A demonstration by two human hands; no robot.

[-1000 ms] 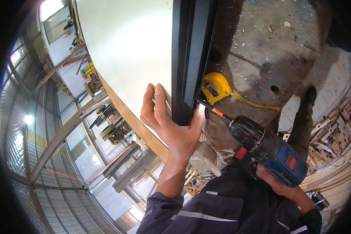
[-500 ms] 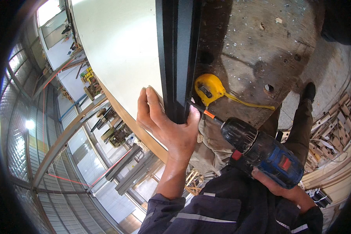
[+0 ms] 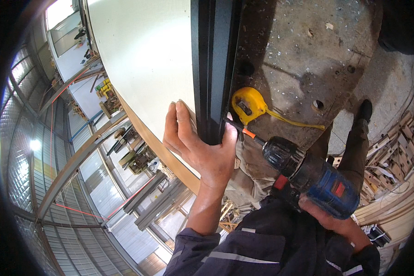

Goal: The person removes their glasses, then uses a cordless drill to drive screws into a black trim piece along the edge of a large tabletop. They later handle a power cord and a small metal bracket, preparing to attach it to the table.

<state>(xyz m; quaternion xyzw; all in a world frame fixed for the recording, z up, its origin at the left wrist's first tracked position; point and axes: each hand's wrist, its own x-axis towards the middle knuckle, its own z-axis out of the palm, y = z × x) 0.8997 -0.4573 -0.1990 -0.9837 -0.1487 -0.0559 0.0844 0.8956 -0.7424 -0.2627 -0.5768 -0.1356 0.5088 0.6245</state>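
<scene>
My left hand (image 3: 200, 154) is wrapped round the near end of a long black metal profile (image 3: 212, 69), with fingers on its left side and thumb on its right. The profile runs along the edge of a large white panel (image 3: 142, 55). In my right hand (image 3: 324, 214) is a blue and black power drill (image 3: 313, 177), its grip partly hidden beneath the body. A thin bit with an orange band (image 3: 248, 133) points from the chuck to the profile's right side, with its tip beside my left thumb. Whether the tip touches the metal is hard to tell.
Right of the profile, a yellow tape measure (image 3: 249, 103) with a yellow strap lies on a worn, chip-strewn wooden work surface (image 3: 308, 60). Wood offcuts (image 3: 400, 147) are piled at the far right. Grey beams (image 3: 163, 204) and machinery stand in the workshop at left.
The profile and panel have shifted slightly right in view, along with my left hand. The drill has moved a little right, its bit still beside my left thumb.
</scene>
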